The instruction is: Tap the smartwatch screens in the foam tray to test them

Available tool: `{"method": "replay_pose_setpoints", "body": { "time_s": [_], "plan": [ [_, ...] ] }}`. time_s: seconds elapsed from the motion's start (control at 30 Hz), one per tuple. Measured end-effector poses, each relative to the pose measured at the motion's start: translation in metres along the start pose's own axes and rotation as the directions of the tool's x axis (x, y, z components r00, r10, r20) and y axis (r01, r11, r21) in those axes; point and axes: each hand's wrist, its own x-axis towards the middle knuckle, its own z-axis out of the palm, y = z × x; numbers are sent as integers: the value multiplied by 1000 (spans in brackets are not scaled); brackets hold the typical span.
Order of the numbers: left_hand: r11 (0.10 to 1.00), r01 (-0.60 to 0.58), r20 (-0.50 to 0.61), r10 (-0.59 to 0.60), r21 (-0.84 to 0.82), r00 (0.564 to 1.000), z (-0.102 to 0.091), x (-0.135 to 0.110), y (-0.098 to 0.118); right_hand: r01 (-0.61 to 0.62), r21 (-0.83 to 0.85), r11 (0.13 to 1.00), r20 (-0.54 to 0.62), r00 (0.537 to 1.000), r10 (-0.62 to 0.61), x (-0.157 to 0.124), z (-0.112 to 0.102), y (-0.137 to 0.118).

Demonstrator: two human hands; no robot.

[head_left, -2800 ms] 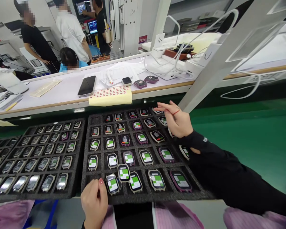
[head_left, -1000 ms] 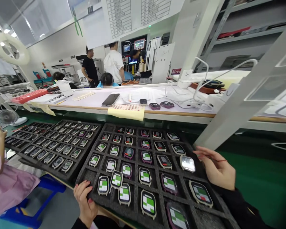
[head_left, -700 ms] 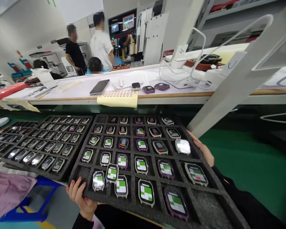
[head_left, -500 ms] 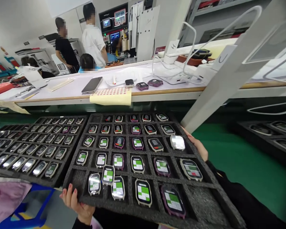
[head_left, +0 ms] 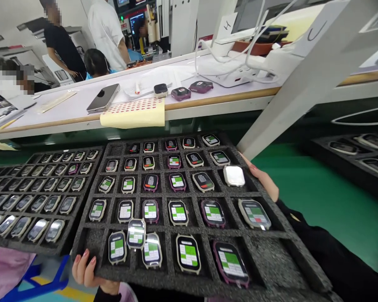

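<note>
A dark grey foam tray (head_left: 277, 262) with square compartments is gripped between my two hands. Around its front left corner curl the fingers of my left hand (head_left: 88, 270). My right hand (head_left: 264, 180) clasps the right edge farther back, its lower part hidden behind the rim. Most compartments hold a smartwatch body without a strap, several with lit green-and-white screens. A cream watch (head_left: 136, 233) lies across a divider, overlapping its neighbour. At the front is a purple-cased watch (head_left: 229, 264); a watch with a white face (head_left: 234, 176) rests high near my right hand.
A second watch-filled tray (head_left: 69, 226) adjoins on the left, another tray (head_left: 349, 161) on the right. A slanted grey post (head_left: 271, 109) rises behind. The bench carries a phone (head_left: 103, 98), yellow sticker sheet (head_left: 134, 113), watches and cables. Several people are in the background.
The view has shifted, so the bench and background sit higher and farther left. Both hands keep hold of the tray, which appears slightly farther left; the watches stay in their places.
</note>
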Motion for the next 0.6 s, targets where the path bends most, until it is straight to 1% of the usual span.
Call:
{"method": "replay_pose_setpoints", "body": {
  "time_s": [0.07, 0.1, 0.13, 0.23, 0.3, 0.4, 0.47, 0.53, 0.6],
  "plan": [
    [997, -56, -171, 65, 52, 983, 3, 2, -3, -3, -11, 1000, -4, 1000, 3, 0, -2, 0],
    [994, -94, -216, 104, 56, 971, 3, 2, -5, -5, -19, 1000, -4, 1000, 5, 0, -2, 1],
    [990, -131, -233, 139, 46, 963, 3, 1, -6, -9, -29, 1000, -3, 1000, 9, 0, -2, 1],
    [983, -177, -242, 185, 55, 952, 2, -3, -8, -18, -59, 998, -10, 1000, 17, -2, -3, 1],
    [972, -218, -236, 232, 86, 944, 2, -6, -9, 4, -103, 995, -5, 1000, -5, -2, -6, 2],
    [942, -321, -259, 337, 104, 905, 2, -7, -11, 52, -197, 979, 44, 998, -44, 3, -19, 9],
    [926, -364, -262, 378, 102, 888, 1, -6, -12, 64, -229, 971, 76, 996, -48, 8, -31, 15],
    [922, -376, -242, 388, 97, 889, -1, -7, -12, 64, -236, 970, 101, 994, -41, 13, -41, 21],
    [925, -369, -229, 380, 91, 896, -2, -8, -12, 36, -237, 971, 120, 993, -7, 14, -43, 23]
  ]
}}
